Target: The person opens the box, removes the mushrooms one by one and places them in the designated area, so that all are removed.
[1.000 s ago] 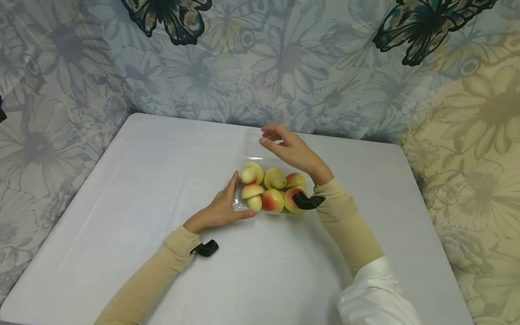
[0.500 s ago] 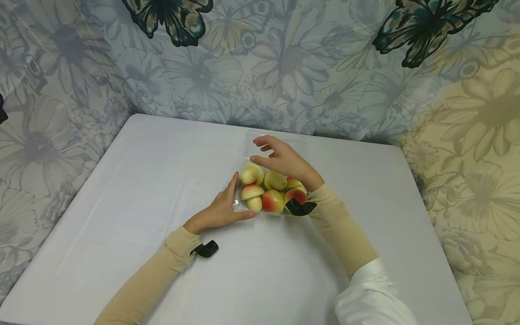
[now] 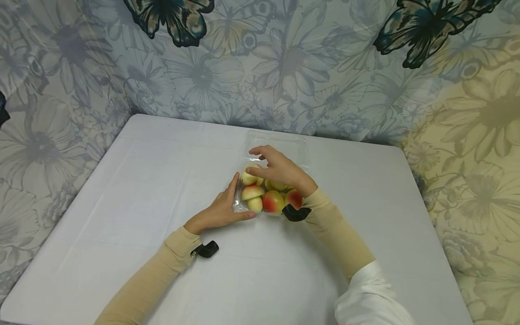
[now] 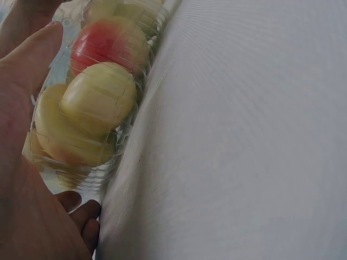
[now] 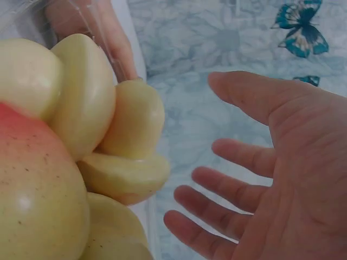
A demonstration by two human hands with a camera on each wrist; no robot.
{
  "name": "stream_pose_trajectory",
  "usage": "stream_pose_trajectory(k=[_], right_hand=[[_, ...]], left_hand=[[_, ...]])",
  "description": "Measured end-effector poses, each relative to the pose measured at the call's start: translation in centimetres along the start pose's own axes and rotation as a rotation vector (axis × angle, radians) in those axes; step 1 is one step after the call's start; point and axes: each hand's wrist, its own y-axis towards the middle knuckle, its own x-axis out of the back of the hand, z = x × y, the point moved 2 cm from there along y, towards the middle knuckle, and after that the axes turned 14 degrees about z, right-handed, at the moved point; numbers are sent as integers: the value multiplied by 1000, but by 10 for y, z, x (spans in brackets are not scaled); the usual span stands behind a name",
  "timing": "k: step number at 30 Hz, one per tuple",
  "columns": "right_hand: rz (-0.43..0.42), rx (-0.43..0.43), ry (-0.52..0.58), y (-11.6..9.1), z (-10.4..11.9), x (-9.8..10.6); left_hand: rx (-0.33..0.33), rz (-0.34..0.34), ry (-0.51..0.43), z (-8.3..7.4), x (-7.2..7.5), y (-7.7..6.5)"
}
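Note:
A clear plastic clamshell container [image 3: 239, 206] stands on the table, filled with several yellow-and-red apples [image 3: 273, 201]; some look like cut pieces. Its lid [image 3: 284, 145] lies folded back toward the wall. My left hand [image 3: 219, 210] spans the container's left side, thumb straight along the front edge and index finger along the left side. The left wrist view shows the ribbed wall beside the thumb. Above the apples hovers my right hand [image 3: 280, 171], fingers spread and slightly bent, holding nothing; in the right wrist view a gap separates its fingertips [image 5: 179, 222] from the fruit.
A white-covered table [image 3: 134, 180] extends around the container, and its far edge meets a flower-patterned wall [image 3: 203, 81]. Black wrist cameras [image 3: 208, 249] are worn on both forearms. Butterfly decorations [image 3: 174, 20] hang on the wall above.
My right hand has moved from above the folded-back lid down and left, over the apples, uncovering more of the lid. My left hand stays at the container's left side.

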Motion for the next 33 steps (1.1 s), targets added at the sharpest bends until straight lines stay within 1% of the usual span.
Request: stream_pose_trajectory(k=[10, 19, 21, 25, 30, 33], right_hand=[[29, -37, -65, 3, -4, -8], [47, -60, -79, 7, -2, -11], [47, -63, -89, 8, -2, -13], [39, -55, -140, 11, 0, -16], [41, -21, -221, 12, 3, -19], [45, -20, -244, 12, 4, -20]], left_hand=[[14, 12, -5, -1, -1, 0], [-7, 2, 10, -2, 0, -1], [-4, 6, 5, -2, 0, 0], [7, 8, 0, -1, 0, 0], [18, 2, 1, 0, 0, 0], [20, 1, 2, 1, 0, 0]])
